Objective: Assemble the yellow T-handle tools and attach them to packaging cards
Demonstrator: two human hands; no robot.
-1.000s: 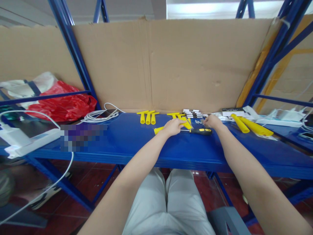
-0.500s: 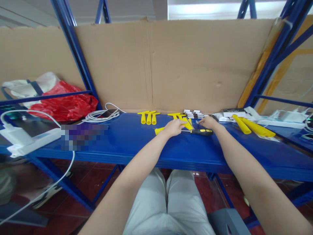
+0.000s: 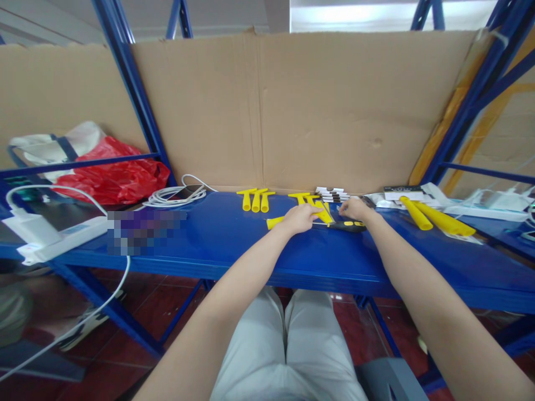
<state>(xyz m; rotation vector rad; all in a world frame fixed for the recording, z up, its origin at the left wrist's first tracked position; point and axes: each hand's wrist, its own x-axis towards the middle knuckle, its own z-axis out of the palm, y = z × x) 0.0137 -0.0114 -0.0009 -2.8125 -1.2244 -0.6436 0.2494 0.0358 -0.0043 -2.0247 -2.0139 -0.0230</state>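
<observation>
Brown cardboard [image 3: 317, 106] forms a tall backdrop along the far side, creased vertically left of centre. Before it stretches a glossy blue bench [image 3: 234, 236], with a crumpled red plastic bag [image 3: 121, 172] beyond its left end. On the right, two long yellow tubes [image 3: 445, 218] lie at a slant, smooth and tapered.

Near the middle, the left hand [image 3: 301, 218] lies palm down, its fingers closed over the handle of a yellow tool [image 3: 323, 214], the index finger stretched toward the head. That tool rests on the bench, plain bright yellow, its rounded handle end poking out left of the hand and its flat, widening head showing on the right, edged by a thin greyish line. The right hand [image 3: 354, 208] sits just right of the head, fingertips drawn together and low; whether they pinch something small, I cannot tell.

A screwdriver [image 3: 348, 225] with a black-and-yellow grip lies on the near side of the tool's head, its thin shaft pointing left. Farther left stand out three yellow T-shaped pieces [image 3: 253, 200] in a row, crossbars on the far side and rounded ends near. Small white-and-black packets [image 3: 331, 195] are stacked by the cardboard, far of both hands.
</observation>
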